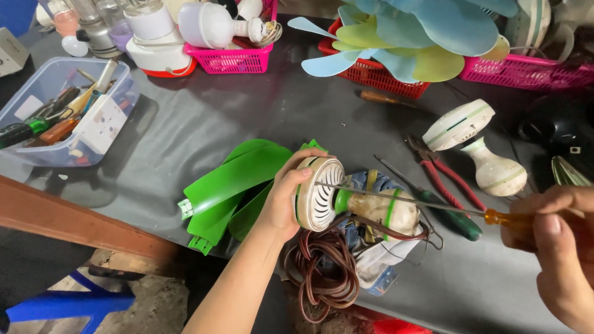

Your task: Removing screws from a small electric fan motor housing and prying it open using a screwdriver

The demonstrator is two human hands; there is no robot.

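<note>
1. While the left hand (281, 201) is gripping the small fan motor housing (322, 193) by its vented white face, the right hand (554, 247) is closing around an orange-handled screwdriver (433, 207), its long shaft reaching to that face.
2. The housing is lying on its side near the front edge of the dark table (204, 117), its brown cord (325, 272) coiling just below it.
3. Green fan blades (232, 185) are already lying detached just left of the housing; the casing is still looking closed, so opening it seems left to do.
4. Red-handled pliers (448, 179) and a second white-and-green motor (479, 145) are resting to the housing's right.
</note>
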